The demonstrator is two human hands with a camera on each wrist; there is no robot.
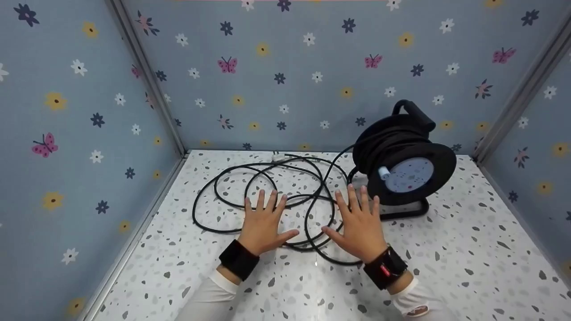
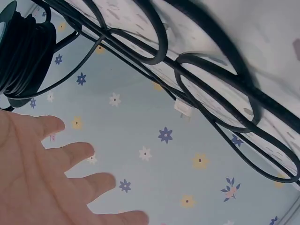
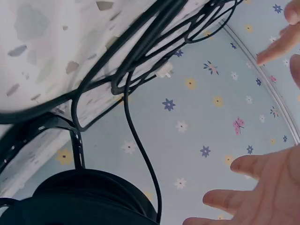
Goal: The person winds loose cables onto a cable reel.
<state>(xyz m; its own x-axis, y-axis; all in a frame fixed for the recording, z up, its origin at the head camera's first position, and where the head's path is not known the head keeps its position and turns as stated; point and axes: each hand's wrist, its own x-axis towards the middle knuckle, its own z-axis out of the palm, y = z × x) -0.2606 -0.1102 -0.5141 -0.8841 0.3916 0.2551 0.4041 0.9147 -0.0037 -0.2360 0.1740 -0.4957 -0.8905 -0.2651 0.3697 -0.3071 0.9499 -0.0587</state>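
Observation:
A black cable reel (image 1: 390,147) with a pale blue socket face (image 1: 412,176) stands tilted on the speckled tabletop at the right. Its loose black cable (image 1: 194,209) spreads leftward in several overlapping loops. The cable ends in a white plug (image 2: 183,108) near the back wall. My left hand (image 1: 263,227) is spread palm down above the loops, fingers straight, holding nothing. Likewise spread is my right hand (image 1: 362,232), just in front of the reel and over the cable's right part. The head view does not show whether either hand touches the cable.
Blue panels with flowers and butterflies (image 1: 303,67) enclose the back and both sides, joined by grey metal posts (image 1: 147,76). The reel's carrying handle (image 1: 417,115) rises close to the back panel. Its black tube foot (image 1: 406,216) rests on the tabletop (image 1: 473,249).

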